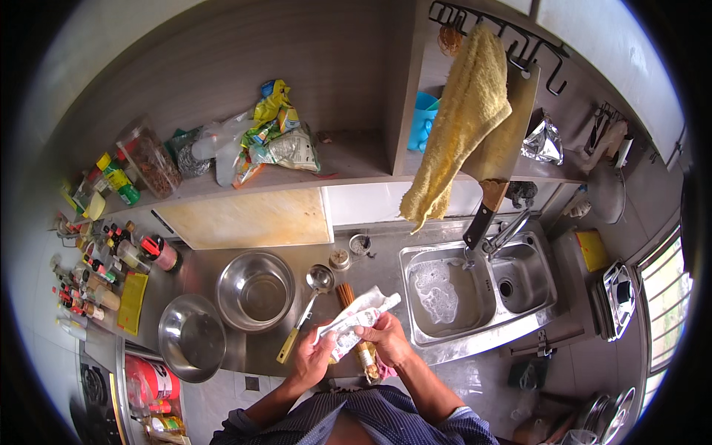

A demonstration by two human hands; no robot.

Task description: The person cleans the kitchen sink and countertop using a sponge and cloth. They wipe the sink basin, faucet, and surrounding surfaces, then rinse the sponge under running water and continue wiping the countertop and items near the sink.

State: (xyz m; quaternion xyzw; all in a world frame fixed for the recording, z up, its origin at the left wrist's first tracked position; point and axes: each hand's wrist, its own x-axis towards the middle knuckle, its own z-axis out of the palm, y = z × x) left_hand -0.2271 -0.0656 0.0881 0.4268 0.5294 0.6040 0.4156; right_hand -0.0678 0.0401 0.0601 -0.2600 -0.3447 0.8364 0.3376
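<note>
Both hands grip a crumpled white packet [356, 322] with red and grey print, raised over the front of the steel counter. My left hand [312, 359] pinches its left end, thumb on top. On its right side, my right hand [388, 340] holds it between thumb and fingers. Beneath the packet lies a bundle of thin brown sticks [345, 295], perhaps chopsticks, partly hidden by the packet and hands. A steel ladle [320, 278] with a yellow handle end rests left of the bundle. Left of that are a deep steel pot [255, 291] and a steel bowl [192, 338].
A double sink [448, 295] with foamy water stands at the right. A yellow towel [461, 128] and a cleaver [500, 150] hang above it. Two small round containers [339, 259] sit behind the ladle. Bottles [161, 253] crowd the left; bags [278, 139] fill part of the shelf.
</note>
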